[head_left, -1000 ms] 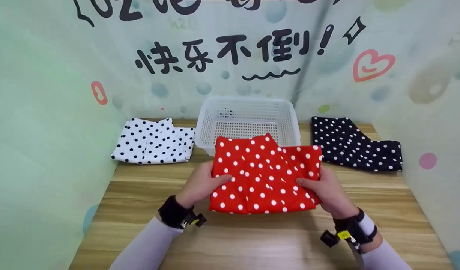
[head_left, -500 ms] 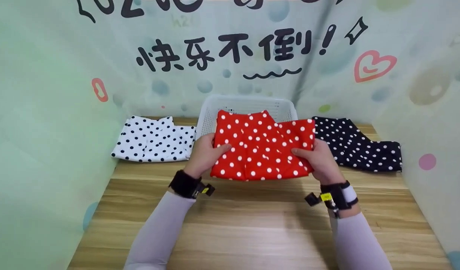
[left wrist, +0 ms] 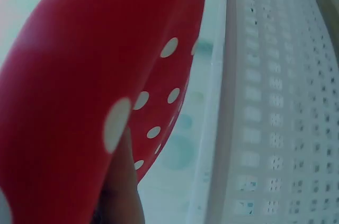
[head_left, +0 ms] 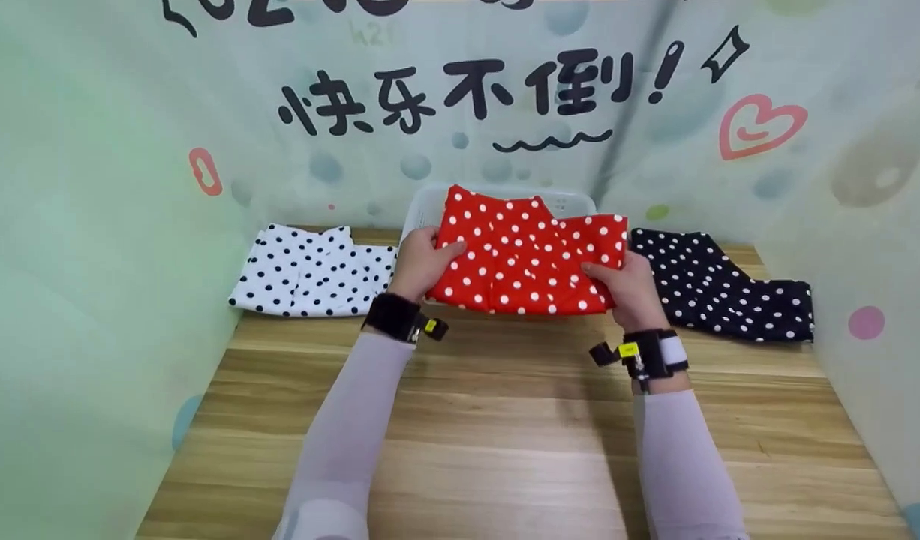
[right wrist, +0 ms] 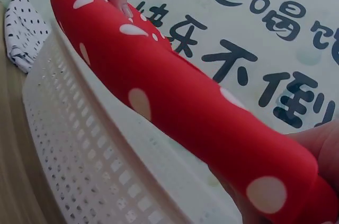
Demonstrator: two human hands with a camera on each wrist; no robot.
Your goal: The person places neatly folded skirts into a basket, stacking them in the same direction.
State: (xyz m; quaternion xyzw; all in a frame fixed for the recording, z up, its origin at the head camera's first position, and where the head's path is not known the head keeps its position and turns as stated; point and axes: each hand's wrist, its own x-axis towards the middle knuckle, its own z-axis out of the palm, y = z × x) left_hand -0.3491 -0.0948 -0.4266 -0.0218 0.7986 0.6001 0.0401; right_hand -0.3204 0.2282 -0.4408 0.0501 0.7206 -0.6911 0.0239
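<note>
Both hands hold a folded red garment with white polka dots (head_left: 524, 259) over a white plastic basket (head_left: 422, 202). At the garment's left edge, my left hand (head_left: 424, 262) grips it, thumb on the near face and fingers behind. My right hand (head_left: 631, 283) grips the opposite edge in the same way. Most of the basket is hidden behind the cloth in the head view. From the left wrist, the basket's perforated wall (left wrist: 265, 107) shows close beside the garment. The right wrist view has the garment's rounded lower fold (right wrist: 175, 107) above the basket rim.
A folded white garment with black dots (head_left: 314, 270) lies left of the basket. On its right lies a folded black garment with white dots (head_left: 719, 285). The wooden table (head_left: 497, 427) meets printed cloth walls at the back and sides.
Both hands have carried the red garment forward, away from the body, until it covers most of the basket in the head view. The white and black garments stay where they were.
</note>
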